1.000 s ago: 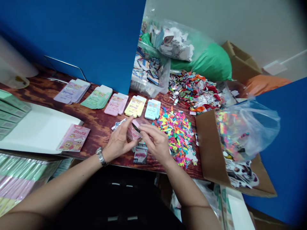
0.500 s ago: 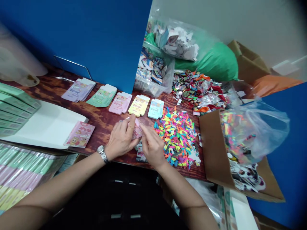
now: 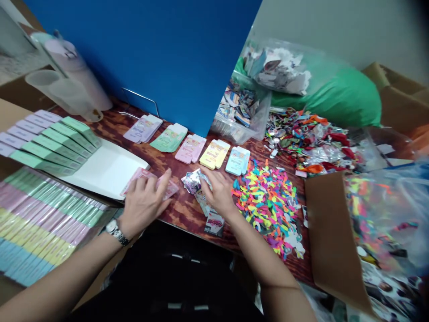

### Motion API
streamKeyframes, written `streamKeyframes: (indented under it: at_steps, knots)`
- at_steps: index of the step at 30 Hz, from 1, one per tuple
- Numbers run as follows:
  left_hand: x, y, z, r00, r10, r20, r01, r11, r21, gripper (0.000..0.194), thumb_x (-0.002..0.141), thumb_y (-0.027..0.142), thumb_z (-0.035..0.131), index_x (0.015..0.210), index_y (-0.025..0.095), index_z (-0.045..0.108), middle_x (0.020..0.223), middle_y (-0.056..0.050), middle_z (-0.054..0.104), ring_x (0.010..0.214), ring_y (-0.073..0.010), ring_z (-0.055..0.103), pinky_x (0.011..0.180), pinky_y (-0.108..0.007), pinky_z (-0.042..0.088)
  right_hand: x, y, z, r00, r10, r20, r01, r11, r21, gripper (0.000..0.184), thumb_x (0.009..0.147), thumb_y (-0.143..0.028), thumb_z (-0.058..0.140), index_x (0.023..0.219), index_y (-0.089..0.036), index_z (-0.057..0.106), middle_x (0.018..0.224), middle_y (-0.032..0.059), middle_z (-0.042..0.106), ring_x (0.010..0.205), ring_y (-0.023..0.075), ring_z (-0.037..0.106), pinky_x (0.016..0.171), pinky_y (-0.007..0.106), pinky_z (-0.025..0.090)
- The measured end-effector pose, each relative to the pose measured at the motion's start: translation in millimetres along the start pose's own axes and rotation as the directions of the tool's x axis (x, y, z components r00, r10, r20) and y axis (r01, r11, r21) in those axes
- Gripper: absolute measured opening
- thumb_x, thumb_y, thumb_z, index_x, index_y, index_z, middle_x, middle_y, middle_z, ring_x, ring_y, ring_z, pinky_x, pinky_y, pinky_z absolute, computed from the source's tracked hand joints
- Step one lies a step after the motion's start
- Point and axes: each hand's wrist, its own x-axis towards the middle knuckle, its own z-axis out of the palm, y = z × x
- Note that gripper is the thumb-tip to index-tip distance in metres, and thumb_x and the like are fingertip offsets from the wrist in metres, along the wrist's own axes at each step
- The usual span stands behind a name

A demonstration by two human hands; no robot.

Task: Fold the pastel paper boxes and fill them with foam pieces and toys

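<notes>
My left hand (image 3: 143, 203) lies over a pink flat box (image 3: 170, 188) at the front of the wooden table, fingers closed over it. Beside it another pink packet (image 3: 140, 175) rests at the edge of a white tray (image 3: 107, 172). My right hand (image 3: 219, 192) reaches onto a small heap of shiny foil packets (image 3: 193, 181), fingers stretched out flat on them. A small printed card (image 3: 214, 222) lies near my right wrist. There is a watch on my left wrist.
Flat boxes lie in a row: purple (image 3: 142, 129), green (image 3: 169, 137), pink (image 3: 190, 148), yellow (image 3: 214, 154), blue (image 3: 237, 160). A pile of bright cut-outs (image 3: 268, 201) and a cardboard box (image 3: 330, 241) are to the right. Stacked boxes (image 3: 56, 143) fill the left; a blue partition (image 3: 167, 58) stands behind.
Both hands held the pink box together at the middle. My left hand has carried it left toward the white tray, and my right hand has let go and moved onto the foil packets.
</notes>
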Motion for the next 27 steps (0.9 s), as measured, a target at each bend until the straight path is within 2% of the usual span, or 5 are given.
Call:
streamKeyframes:
  at_steps: [5, 9, 12, 20, 27]
  knots:
    - [-5, -18, 8.7, 0.998, -0.059, -0.031, 0.058, 0.998, -0.030, 0.068, 0.087, 0.035, 0.061, 0.148, 0.016, 0.038, 0.140, -0.030, 0.047, 0.128, -0.0509, 0.043, 0.098, -0.074, 0.032, 72, 34, 26, 0.964, 0.080, 0.255, -0.010, 0.964, -0.267, 0.049, 0.095, -0.026, 0.055, 0.142, -0.012, 0.050, 0.133, 0.0173, 0.061, 0.124, 0.0279, 0.054, 0.107, 0.043, 0.043]
    - [-4, -17, 9.8, 0.998, -0.063, -0.022, 0.061, 0.994, -0.088, 0.067, 0.087, 0.034, 0.063, 0.147, 0.018, 0.039, 0.146, -0.028, 0.043, 0.135, -0.0529, 0.037, 0.099, -0.078, 0.028, 121, 51, 42, 0.870, 0.239, 0.432, -0.029, 0.898, -0.439, 0.081, 0.087, -0.038, 0.068, 0.153, -0.011, 0.031, 0.156, 0.0206, 0.035, 0.143, 0.0368, 0.030, 0.115, 0.054, 0.028]
    - [-2, -17, 8.4, 0.996, -0.065, -0.055, 0.060, 0.993, -0.100, 0.068, 0.087, 0.040, 0.062, 0.147, 0.018, 0.039, 0.144, -0.027, 0.046, 0.134, -0.0522, 0.039, 0.101, -0.077, 0.028, 137, 57, 51, 0.805, 0.311, 0.504, -0.036, 0.875, -0.483, 0.095, 0.080, -0.045, 0.075, 0.155, -0.014, 0.027, 0.151, 0.0219, 0.040, 0.140, 0.0394, 0.032, 0.113, 0.058, 0.027]
    - [46, -6, -4.9, 0.954, -0.106, -0.281, -0.009, 0.924, -0.381, 0.080, 0.087, 0.045, 0.062, 0.151, 0.012, 0.027, 0.139, -0.024, 0.048, 0.132, -0.0389, 0.044, 0.108, -0.057, 0.039, 127, 38, 31, 0.986, 0.037, 0.165, 0.026, 0.930, -0.368, 0.035, 0.097, -0.023, 0.049, 0.128, -0.015, 0.063, 0.113, 0.0137, 0.068, 0.115, 0.0285, 0.048, 0.105, 0.043, 0.038]
    - [73, 31, 11.5, 0.926, -0.192, -0.324, 0.004, 0.866, -0.501, 0.102, 0.081, 0.052, 0.069, 0.153, 0.005, 0.014, 0.139, -0.029, 0.046, 0.127, -0.0399, 0.048, 0.103, -0.053, 0.043, 64, -7, -11, 0.995, 0.086, -0.051, -0.075, 0.979, 0.187, 0.027, 0.091, -0.026, 0.058, 0.117, -0.022, 0.066, 0.094, 0.0049, 0.069, 0.099, 0.0201, 0.061, 0.089, 0.035, 0.053]
